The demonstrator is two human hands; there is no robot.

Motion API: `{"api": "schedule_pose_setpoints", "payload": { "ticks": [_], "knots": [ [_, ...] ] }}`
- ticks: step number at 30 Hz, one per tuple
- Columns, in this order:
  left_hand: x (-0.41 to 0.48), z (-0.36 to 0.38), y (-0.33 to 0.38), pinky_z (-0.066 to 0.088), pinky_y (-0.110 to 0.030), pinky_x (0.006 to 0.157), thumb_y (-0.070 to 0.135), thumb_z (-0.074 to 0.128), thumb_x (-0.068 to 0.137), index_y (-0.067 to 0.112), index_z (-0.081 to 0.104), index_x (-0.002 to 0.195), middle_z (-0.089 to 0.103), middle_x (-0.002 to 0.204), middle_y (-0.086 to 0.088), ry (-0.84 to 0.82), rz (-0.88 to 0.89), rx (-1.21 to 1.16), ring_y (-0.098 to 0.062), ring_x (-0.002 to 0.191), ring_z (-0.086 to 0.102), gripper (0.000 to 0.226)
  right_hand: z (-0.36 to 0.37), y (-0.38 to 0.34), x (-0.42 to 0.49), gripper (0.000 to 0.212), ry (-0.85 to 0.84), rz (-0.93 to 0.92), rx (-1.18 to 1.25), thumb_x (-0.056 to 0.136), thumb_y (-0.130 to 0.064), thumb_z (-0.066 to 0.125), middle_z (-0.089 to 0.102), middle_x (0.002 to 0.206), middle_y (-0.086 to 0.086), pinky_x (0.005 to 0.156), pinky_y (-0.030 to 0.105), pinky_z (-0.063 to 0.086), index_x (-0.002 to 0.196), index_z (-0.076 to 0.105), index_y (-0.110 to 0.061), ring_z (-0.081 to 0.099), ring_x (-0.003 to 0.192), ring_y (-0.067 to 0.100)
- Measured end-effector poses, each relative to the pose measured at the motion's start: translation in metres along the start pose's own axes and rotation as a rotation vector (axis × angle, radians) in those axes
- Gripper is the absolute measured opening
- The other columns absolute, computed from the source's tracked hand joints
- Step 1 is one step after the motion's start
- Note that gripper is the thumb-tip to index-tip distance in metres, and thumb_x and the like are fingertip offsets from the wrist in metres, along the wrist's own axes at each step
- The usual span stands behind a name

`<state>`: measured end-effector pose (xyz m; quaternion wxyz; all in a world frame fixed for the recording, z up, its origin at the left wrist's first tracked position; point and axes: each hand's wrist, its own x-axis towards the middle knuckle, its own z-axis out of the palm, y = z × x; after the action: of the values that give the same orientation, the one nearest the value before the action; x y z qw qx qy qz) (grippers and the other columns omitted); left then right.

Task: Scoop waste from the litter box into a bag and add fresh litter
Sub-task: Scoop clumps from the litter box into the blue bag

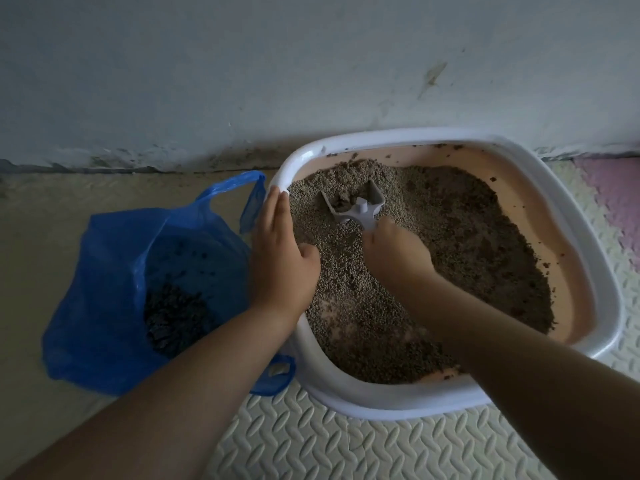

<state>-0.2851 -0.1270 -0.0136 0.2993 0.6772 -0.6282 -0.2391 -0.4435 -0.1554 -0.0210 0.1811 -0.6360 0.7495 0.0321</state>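
Gripping the scoop by its handle in the curled right hand; holding it dug into litter at the far left of the litter box, long axis away from the body, head toward the wall; resting the straight-fingered left hand on the rim.

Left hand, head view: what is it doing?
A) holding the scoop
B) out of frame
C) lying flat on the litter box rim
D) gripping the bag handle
C: the left hand lies with straight fingers along the white rim of the litter box. The right hand grips the scoop, and the blue bag sits beside the box.
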Motion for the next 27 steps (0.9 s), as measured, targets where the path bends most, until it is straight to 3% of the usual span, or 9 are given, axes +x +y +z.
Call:
{"api": "schedule_pose_setpoints", "payload": {
  "ticks": [2,6,13,18,21,27],
  "knots": [
    [0.000,0.000,0.000,0.021,-0.015,0.101,0.011,0.050,0.091,0.021,0.015,0.152,0.004,0.158,0.013,0.000,-0.003,0.001,-0.009,0.143,0.015,0.071,0.013,0.008,-0.006,0.028,0.045,0.001,0.110,0.102,-0.027,0.030,0.053,0.076,0.004,0.051,0.030,0.040,0.103,0.048,-0.006,0.055,0.063,0.022],
    [0.000,-0.002,0.001,0.022,-0.015,0.099,0.011,0.049,0.091,0.021,0.015,0.152,0.004,0.158,0.014,-0.010,-0.004,0.008,-0.010,0.143,0.016,0.070,0.020,0.014,-0.012,0.026,0.092,-0.023,0.222,0.103,-0.030,0.031,0.048,0.071,-0.003,0.046,0.029,0.027,0.100,0.047,-0.009,0.046,0.058,0.016],
    [0.000,-0.004,0.002,0.025,-0.022,0.108,0.010,0.049,0.091,0.019,0.016,0.151,0.005,0.158,0.011,-0.018,0.001,0.013,-0.012,0.143,0.016,0.070,0.013,0.033,-0.034,0.024,0.113,-0.088,0.252,0.103,-0.035,0.033,0.052,0.071,-0.004,0.043,0.028,0.024,0.102,0.044,-0.014,0.047,0.054,0.013],
    [0.000,-0.004,0.003,0.028,-0.024,0.109,0.009,0.051,0.091,0.017,0.018,0.151,0.006,0.158,0.010,-0.017,0.003,0.009,-0.012,0.143,0.017,0.070,-0.002,0.046,-0.058,0.025,0.164,-0.127,0.371,0.101,-0.036,0.037,0.052,0.067,-0.005,0.045,0.031,0.032,0.108,0.048,-0.015,0.049,0.054,0.011],
    [0.000,-0.004,0.002,0.027,-0.018,0.102,0.010,0.052,0.091,0.018,0.018,0.151,0.006,0.158,0.011,-0.011,0.003,0.012,-0.011,0.142,0.019,0.070,-0.007,0.054,-0.068,0.029,0.212,-0.136,0.345,0.100,-0.036,0.039,0.050,0.066,-0.009,0.045,0.029,0.029,0.115,0.049,-0.014,0.048,0.054,0.008],
    [-0.001,-0.004,0.003,0.025,-0.022,0.107,0.009,0.052,0.091,0.019,0.016,0.152,0.005,0.158,0.012,-0.025,-0.005,-0.004,-0.011,0.143,0.015,0.071,-0.009,0.063,-0.083,0.030,0.216,-0.145,0.346,0.098,-0.037,0.041,0.052,0.067,-0.011,0.048,0.031,0.036,0.116,0.051,-0.015,0.050,0.056,0.006]
  ]
}}
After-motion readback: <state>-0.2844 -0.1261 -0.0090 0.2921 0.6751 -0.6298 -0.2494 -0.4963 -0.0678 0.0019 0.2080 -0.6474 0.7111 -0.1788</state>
